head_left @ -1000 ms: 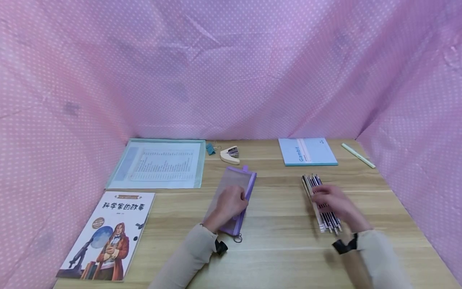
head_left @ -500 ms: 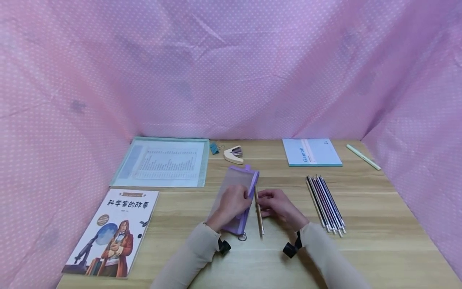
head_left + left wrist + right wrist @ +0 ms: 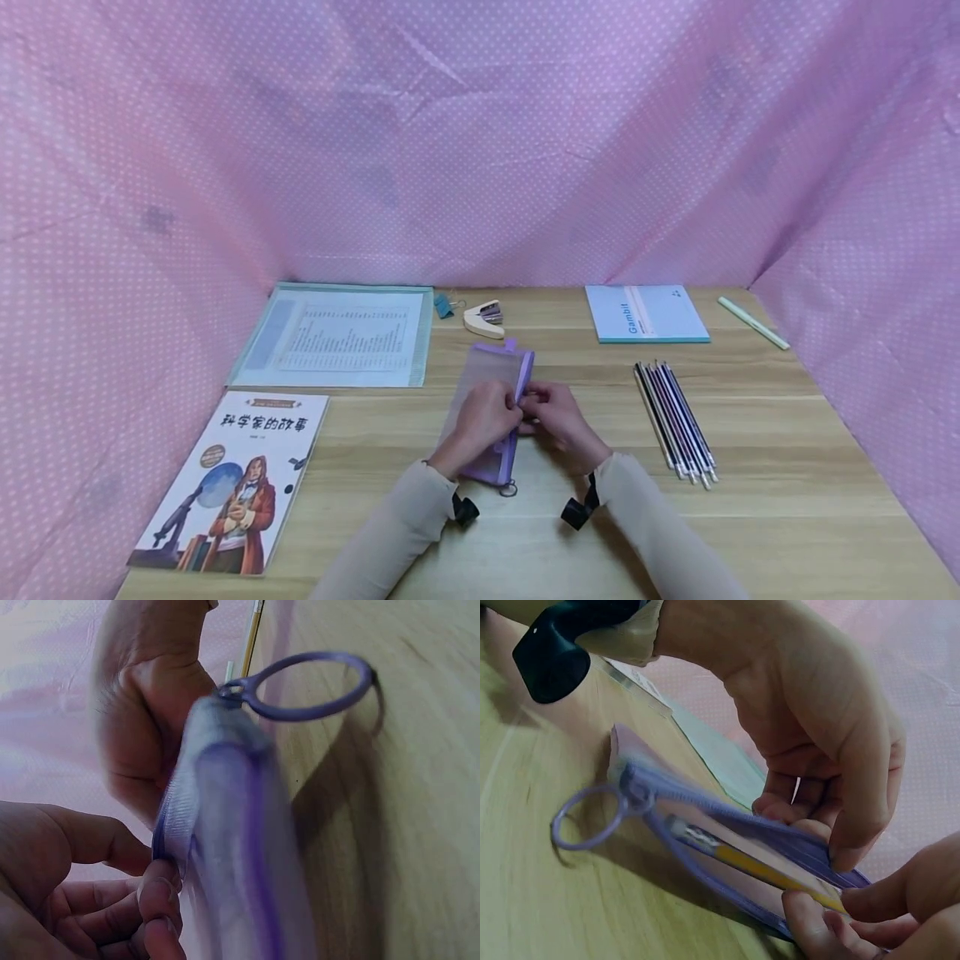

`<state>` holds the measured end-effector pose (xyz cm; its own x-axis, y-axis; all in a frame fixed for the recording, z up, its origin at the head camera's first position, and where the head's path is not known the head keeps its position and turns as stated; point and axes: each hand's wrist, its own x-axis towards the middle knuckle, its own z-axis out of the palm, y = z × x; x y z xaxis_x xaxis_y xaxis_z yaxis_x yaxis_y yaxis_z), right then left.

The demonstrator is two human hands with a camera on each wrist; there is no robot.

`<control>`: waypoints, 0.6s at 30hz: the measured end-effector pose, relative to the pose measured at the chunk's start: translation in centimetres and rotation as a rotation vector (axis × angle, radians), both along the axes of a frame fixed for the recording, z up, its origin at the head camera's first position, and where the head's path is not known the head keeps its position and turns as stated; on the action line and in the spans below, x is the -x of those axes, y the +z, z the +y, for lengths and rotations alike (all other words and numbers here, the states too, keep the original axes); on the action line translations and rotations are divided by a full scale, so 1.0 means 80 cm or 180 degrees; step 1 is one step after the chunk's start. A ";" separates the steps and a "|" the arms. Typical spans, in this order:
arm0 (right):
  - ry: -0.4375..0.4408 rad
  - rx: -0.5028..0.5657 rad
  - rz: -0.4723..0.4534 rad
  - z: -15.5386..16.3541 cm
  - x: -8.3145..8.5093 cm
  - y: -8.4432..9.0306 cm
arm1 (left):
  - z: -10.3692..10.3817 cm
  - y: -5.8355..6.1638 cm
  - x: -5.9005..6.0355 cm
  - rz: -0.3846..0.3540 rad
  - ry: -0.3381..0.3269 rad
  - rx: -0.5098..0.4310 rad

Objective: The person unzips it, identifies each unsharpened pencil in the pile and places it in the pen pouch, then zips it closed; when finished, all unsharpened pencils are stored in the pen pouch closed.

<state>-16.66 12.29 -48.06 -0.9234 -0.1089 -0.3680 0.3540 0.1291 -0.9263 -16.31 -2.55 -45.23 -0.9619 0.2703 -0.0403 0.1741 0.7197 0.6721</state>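
A purple mesh zip pouch [image 3: 491, 364] lies slanted on the table, its zipped side parted in the right wrist view. My left hand [image 3: 486, 415] pinches one edge of that opening between thumb and fingers. From the other side my right hand [image 3: 557, 417] pinches a yellow pencil [image 3: 761, 868], which lies inside the opening with its eraser end towards the pouch's ring [image 3: 591, 817]. The head view hides this pencil behind the hands and pouch. To the right, several dark-striped pencils [image 3: 675, 425] lie side by side.
At left are a picture-cover book [image 3: 232, 483] and a clear document folder [image 3: 337, 337]. Behind the pouch sit a teal binder clip [image 3: 443, 307] and a cream stapler [image 3: 483, 320]. A blue notebook [image 3: 647, 313] and a pale green pen [image 3: 753, 322] lie far right.
My right hand has come left from the row of pencils, bringing a yellow pencil first beside the pouch and then into its opening. My left hand has stayed on the pouch.
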 end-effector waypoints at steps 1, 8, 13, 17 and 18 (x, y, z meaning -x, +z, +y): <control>-0.0014 0.0003 -0.0014 0.000 0.000 0.000 | 0.000 0.000 0.000 -0.0025 0.0009 0.0001; -0.0044 0.0111 -0.0167 0.021 -0.010 0.008 | 0.003 -0.002 0.000 -0.0090 0.0030 -0.0036; -0.0049 -0.0142 -0.0038 0.069 -0.019 0.029 | 0.003 -0.002 -0.002 -0.0022 0.0038 -0.0076; -0.0049 -0.0466 0.0258 0.128 -0.022 0.048 | 0.002 0.000 -0.003 -0.0110 0.0065 -0.0132; -0.0098 -0.0565 0.0323 0.144 -0.022 0.051 | 0.002 0.000 -0.004 -0.0116 0.0069 -0.0124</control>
<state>-14.91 23.83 -43.97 -0.9587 -0.0217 -0.2837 0.2662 0.2841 -0.9211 -16.02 -2.40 -45.24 -0.9657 0.2515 -0.0651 0.1338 0.6962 0.7053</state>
